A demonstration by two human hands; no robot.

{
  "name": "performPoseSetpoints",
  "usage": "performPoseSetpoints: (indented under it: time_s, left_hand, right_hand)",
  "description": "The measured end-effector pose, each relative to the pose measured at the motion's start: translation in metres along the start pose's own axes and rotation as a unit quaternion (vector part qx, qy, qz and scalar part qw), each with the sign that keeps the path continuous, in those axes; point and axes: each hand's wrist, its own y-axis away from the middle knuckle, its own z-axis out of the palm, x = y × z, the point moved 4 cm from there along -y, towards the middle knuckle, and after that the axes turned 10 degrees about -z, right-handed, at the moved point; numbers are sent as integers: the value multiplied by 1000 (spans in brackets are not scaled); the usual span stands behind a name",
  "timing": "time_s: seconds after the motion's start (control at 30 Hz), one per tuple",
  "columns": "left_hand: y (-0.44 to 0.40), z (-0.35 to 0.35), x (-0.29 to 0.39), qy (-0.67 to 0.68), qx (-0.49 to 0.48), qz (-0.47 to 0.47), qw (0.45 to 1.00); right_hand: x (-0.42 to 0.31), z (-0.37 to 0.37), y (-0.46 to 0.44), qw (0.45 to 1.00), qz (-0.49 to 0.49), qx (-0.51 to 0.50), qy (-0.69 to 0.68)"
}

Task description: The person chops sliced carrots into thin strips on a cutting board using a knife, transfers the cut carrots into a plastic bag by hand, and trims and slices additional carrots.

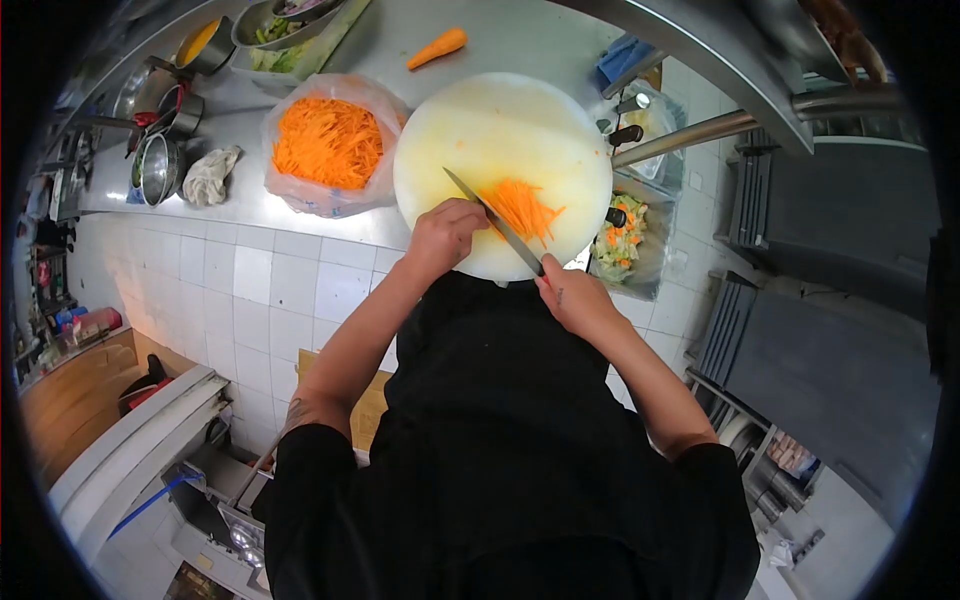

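Observation:
My right hand [578, 300] grips the handle of a kitchen knife [516, 240], whose blade slants up and left across the round white cutting board [440, 120]. On the board's near edge, my left hand [449, 234] has its fingers curled in beside the blade. Whatever lies under those fingertips is hidden. A small heap of carrot shreds [522, 208] rests just right of the blade. Left of the board, a clear plastic bag [285, 190] is full of shredded carrot [330, 142]. One whole peeled carrot [437, 48] lies beyond the board.
Metal bowls [160, 170], pots and a crumpled cloth [211, 176] stand on the left of the steel counter [385, 40]. A bin of vegetable scraps [622, 240] sits below the board's right side. A steel rail [690, 138] runs at the upper right.

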Motion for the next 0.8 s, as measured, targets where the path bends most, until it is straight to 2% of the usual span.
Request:
performPoseSetpoints:
  time_s: [0.13, 0.23, 0.3, 0.37, 0.43, 0.47, 0.53, 0.57, 0.6, 0.67, 0.8]
  left_hand:
    - [1, -2, 0, 1, -4, -4, 1000]
    - [2, -3, 0, 4, -8, -8, 1000]
    - [6, -4, 4, 5, -19, -14, 1000]
    - [3, -4, 9, 7, -27, -16, 999]
    - [3, -10, 14, 99, 2, -65, 993]
    - [4, -12, 22, 99, -1, -57, 993]
    - [5, -24, 41, 64, 82, -37, 994]
    - [14, -16, 39, 70, 34, -9, 997]
    - [8, -20, 56, 68, 32, -2, 997]
    - [-11, -20, 102, -62, -44, 23, 997]
    - [-20, 12, 81, -108, -125, -13, 986]
  right_hand:
    - [-8, -11, -1, 999, 22, -30, 13]
    - [9, 0, -5, 999, 27, -26, -29]
    - [15, -5, -5, 997, -3, -8, -76]
    - [5, -34, 5, 996, 8, 5, -91]
    - [-3, -58, 18, 997, 26, 8, -72]
    - [-2, -57, 23, 997, 28, 16, -72]
    - [-6, -62, 34, 989, -58, 139, -5]
    - [-8, -63, 36, 987, -56, 147, -5]
    - [-12, -63, 37, 988, -42, 144, 24]
    - [-15, -61, 38, 988, -26, 144, 51]
    - [-5, -59, 49, 985, -66, 137, 83]
